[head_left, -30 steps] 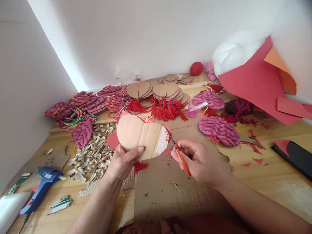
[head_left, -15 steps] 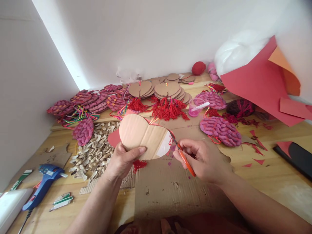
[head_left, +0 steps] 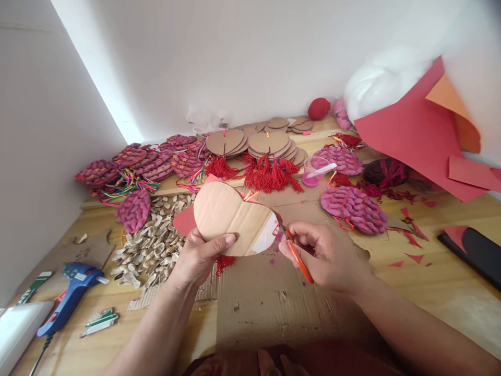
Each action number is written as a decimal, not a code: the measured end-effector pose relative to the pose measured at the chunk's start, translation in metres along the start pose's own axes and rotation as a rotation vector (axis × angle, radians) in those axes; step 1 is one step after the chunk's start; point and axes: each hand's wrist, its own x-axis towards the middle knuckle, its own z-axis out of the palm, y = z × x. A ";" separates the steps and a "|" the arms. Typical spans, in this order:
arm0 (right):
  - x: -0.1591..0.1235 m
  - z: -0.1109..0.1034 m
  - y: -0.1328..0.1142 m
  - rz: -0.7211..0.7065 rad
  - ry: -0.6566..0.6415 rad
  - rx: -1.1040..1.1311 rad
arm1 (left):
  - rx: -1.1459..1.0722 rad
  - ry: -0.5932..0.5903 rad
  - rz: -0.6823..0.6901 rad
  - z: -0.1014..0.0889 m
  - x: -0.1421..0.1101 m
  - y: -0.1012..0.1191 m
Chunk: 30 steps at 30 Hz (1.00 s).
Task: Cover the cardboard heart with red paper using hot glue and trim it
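My left hand (head_left: 205, 256) is closed on the lower left edge of a peanut-shaped cardboard cutout (head_left: 230, 216), thumb on top. Red paper (head_left: 183, 222) sticks out behind the cutout, and a red tassel (head_left: 224, 263) hangs below it. In my right hand (head_left: 323, 256) is a pair of scissors (head_left: 299, 256) with orange handles. Their blades lie at the cutout's right end, against the edge of the red paper; how far they are apart I cannot make out.
Peanut shells (head_left: 152, 245) lie in a heap on the left, near a blue glue gun (head_left: 74, 295). Behind stand stacked cardboard cutouts (head_left: 268, 142) with red tassels and a pink cup (head_left: 312, 175). Braided yarn pieces (head_left: 354, 209), red paper sheets (head_left: 415, 133) and a black object (head_left: 475, 261) are on the right.
The cutout with its red paper has shifted slightly right and turned a little in my left hand. My right hand and the scissors have stayed almost in place.
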 end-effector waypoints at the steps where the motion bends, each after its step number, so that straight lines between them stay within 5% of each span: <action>1: 0.000 0.000 0.000 0.000 -0.003 0.006 | 0.002 -0.008 -0.003 0.000 0.000 0.000; 30: -0.003 -0.008 0.010 -0.052 -0.026 -0.215 | 0.052 -0.024 0.068 -0.011 0.003 0.006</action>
